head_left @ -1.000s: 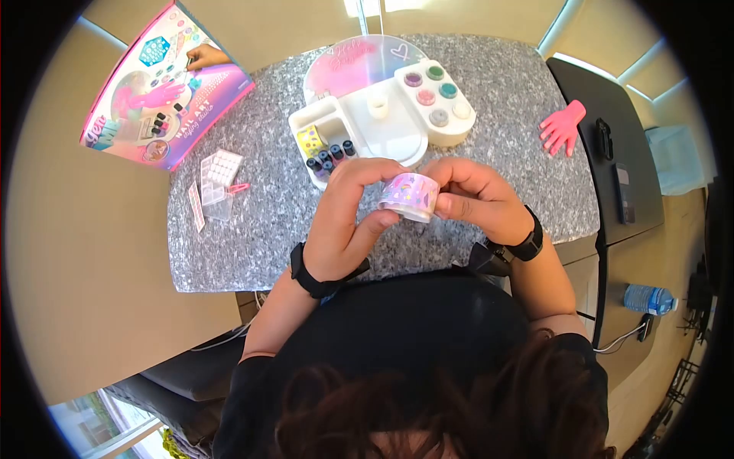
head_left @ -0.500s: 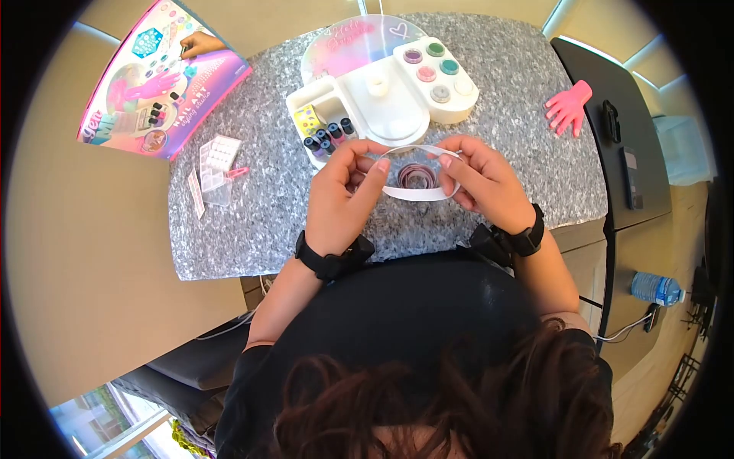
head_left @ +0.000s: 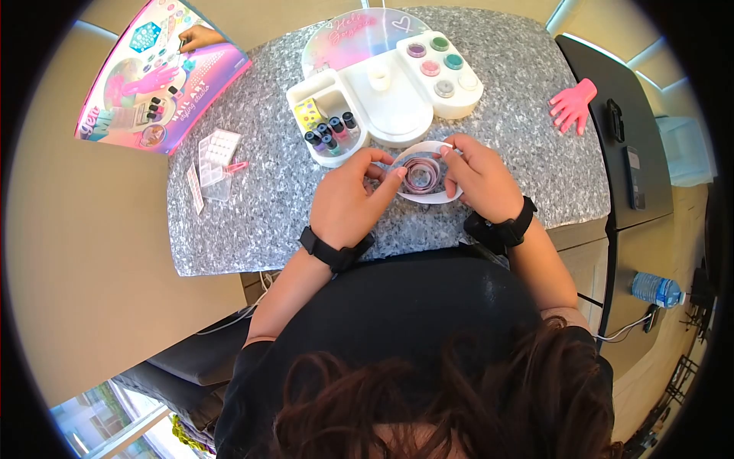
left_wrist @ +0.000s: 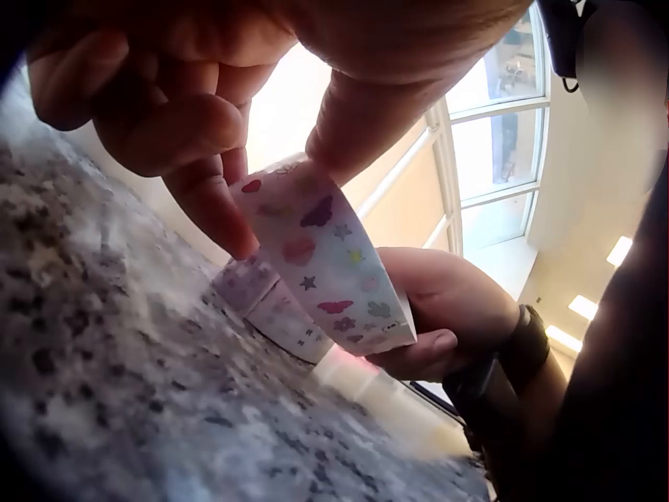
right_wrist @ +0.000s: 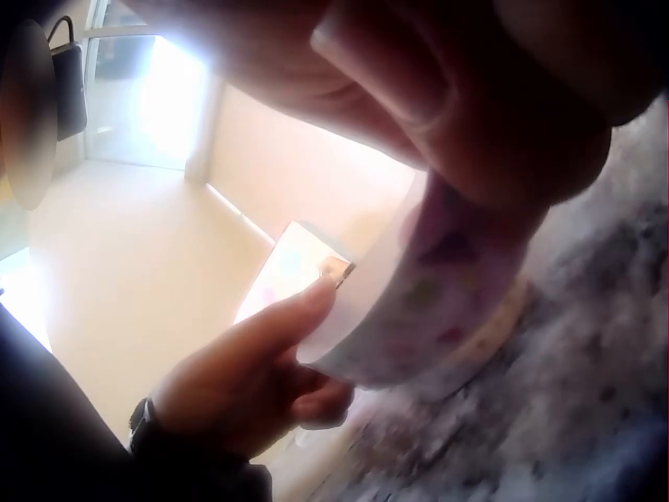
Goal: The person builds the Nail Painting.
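A sticker strip (head_left: 428, 198), white on its inner side and printed outside with hearts, stars and butterflies (left_wrist: 324, 251), loops between both hands over the near part of the table. My left hand (head_left: 345, 203) pinches the loop's left side between thumb and fingers. On the opposite side, the thumb and fingers of my right hand (head_left: 489, 182) pinch it. Inside the loop in the head view, the rest of the strip lies as a loosely wound pinkish coil (head_left: 407, 179). The right wrist view shows the printed band (right_wrist: 418, 314) curving down from the right fingers.
Beyond the hands stands a white nail station (head_left: 394, 122) with nail polish bottles (head_left: 330, 136) and glitter pots (head_left: 430, 68). A nail art box (head_left: 164, 76) stands far left, near a clear compartment case (head_left: 218, 180). A pink model hand (head_left: 573, 105) lies at right.
The sticker roll was compact between both hands, then its outer layer widened into a loop around the inner coil. The hands have since come slightly closer, and the loop is tilted.
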A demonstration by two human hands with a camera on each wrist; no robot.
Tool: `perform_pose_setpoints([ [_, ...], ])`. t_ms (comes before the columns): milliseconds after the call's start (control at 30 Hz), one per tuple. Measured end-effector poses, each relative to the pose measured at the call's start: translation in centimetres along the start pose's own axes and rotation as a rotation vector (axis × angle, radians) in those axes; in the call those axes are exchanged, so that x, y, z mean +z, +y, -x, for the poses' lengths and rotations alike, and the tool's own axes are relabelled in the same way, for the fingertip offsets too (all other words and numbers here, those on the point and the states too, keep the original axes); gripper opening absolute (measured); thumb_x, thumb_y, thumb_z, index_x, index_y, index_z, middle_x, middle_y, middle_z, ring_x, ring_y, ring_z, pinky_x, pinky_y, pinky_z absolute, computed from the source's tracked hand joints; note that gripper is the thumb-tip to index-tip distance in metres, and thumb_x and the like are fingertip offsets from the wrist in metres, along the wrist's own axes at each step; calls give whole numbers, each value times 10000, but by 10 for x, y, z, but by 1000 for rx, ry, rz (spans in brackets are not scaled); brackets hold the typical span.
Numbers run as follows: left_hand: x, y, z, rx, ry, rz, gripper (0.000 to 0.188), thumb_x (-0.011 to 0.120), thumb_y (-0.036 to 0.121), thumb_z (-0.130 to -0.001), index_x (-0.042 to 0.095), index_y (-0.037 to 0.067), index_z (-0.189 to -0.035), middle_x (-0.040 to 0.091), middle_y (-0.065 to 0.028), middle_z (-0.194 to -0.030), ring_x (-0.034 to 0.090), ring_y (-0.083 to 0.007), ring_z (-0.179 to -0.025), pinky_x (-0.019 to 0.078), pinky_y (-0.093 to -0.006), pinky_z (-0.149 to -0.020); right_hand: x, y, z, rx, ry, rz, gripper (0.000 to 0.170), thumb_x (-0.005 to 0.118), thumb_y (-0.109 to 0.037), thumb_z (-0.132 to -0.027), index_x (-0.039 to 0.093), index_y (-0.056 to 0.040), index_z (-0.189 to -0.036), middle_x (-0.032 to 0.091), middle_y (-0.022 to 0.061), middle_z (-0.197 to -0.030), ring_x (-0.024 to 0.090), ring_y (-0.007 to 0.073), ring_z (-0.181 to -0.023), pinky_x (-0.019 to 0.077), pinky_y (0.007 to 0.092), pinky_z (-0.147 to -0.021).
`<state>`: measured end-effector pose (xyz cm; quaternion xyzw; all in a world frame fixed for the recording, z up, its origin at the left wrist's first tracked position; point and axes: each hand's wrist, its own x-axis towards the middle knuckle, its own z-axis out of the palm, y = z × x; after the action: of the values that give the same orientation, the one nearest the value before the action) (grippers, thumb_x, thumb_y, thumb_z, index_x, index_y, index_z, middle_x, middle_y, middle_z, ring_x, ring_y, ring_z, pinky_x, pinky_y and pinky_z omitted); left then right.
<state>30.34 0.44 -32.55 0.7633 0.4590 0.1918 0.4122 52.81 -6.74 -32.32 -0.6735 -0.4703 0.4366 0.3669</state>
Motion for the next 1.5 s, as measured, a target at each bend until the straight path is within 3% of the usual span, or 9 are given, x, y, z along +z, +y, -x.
perform_pose_setpoints([
  [67,2,-4,-1,-12,-1,-26,341,792,295,-983,723,25,-1179,770,-74,-879,634,-136,-670,521,-297,-661,1,6,-4,7,-40,31,272,575,-256,-1107,647,-2,-1172,693,61,-694,653,161,-647,508,340,-633],
  [133,6,-15,-4,207,44,-119,352,801,305,-967,728,35,-1181,763,-91,-915,677,-211,-755,550,-349,-725,2,6,-3,-14,-37,26,266,600,-237,-1094,633,2,-1203,702,77,-743,663,170,-683,511,342,-653],
  [233,5,-17,-4,234,43,-189,366,807,301,-949,730,50,-1204,745,-101,-971,688,-258,-840,559,-388,-780,5,18,-6,-117,0,17,284,643,-201,-1068,607,6,-1259,709,106,-849,677,186,-766,518,347,-700],
  [500,4,-12,-4,267,30,-154,386,793,265,-946,723,70,-1272,724,-96,-1046,674,-245,-839,556,-377,-776,2,30,-8,-180,104,-17,295,650,-157,-1057,602,-6,-1307,664,100,-928,649,201,-847,521,353,-775],
  [800,5,-12,-2,259,4,-142,347,770,245,-963,737,78,-1265,725,-95,-1050,676,-232,-827,558,-366,-763,-5,19,-5,-63,157,-75,285,599,-129,-1091,574,-13,-1351,639,66,-983,620,125,-691,518,290,-636],
  [1000,5,-7,-1,242,-39,-137,349,771,243,-962,738,71,-1263,730,-98,-1045,679,-229,-817,554,-359,-748,6,21,-5,-215,124,-219,368,696,-149,-1055,571,-6,-1371,625,78,-1105,625,127,-720,530,307,-654],
  [1067,4,-6,-2,243,-33,-144,352,775,243,-959,738,69,-1262,733,-96,-1032,677,-223,-799,553,-355,-735,5,17,-2,-267,82,61,430,757,-169,-1016,571,-7,-1367,644,88,-1069,654,143,-757,546,331,-681],
  [1433,3,-6,3,162,-40,-124,432,787,282,-963,668,72,-1321,741,-41,-884,655,-184,-678,512,-339,-642,13,0,-1,-415,10,242,141,713,-42,-936,698,-25,-1075,659,136,-999,677,267,-769,556,358,-714],
  [1500,-4,-2,2,19,-252,-137,425,761,262,-996,628,52,-1340,714,-33,-829,654,-145,-688,497,-317,-639,15,-5,-1,-485,5,259,143,710,-37,-934,699,-28,-1076,653,137,-991,681,275,-775,557,358,-714],
])
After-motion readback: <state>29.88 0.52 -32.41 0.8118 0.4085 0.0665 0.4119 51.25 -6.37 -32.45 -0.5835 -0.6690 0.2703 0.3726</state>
